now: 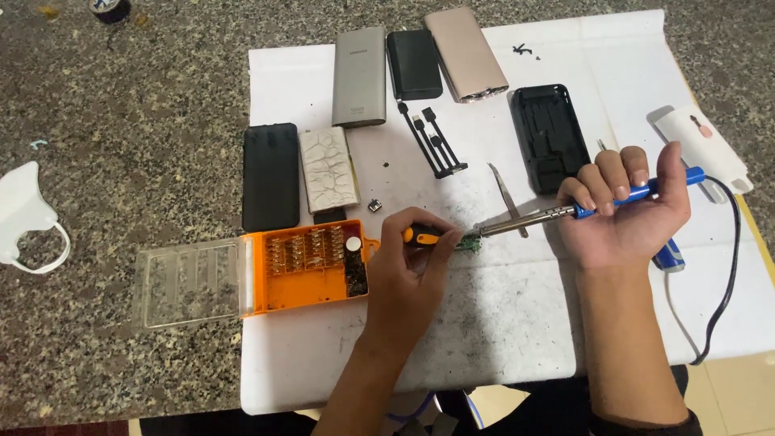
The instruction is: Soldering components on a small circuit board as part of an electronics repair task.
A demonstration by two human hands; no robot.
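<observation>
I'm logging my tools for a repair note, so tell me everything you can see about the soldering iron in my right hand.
The soldering iron has a blue handle and a long silvery metal shaft. It lies nearly level, tip pointing left and slightly down. The right hand grips the handle in a fist, palm up. The tip meets a small green circuit board on the white sheet, beside the left hand. A black cord seems to run from the handle's rear end.

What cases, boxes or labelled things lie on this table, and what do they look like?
Orange plastic bit case, clear lid open, by the left hand.
Grey slab power bank, small marking, top of the white sheet.
Empty black shell, above the right hand.
</observation>
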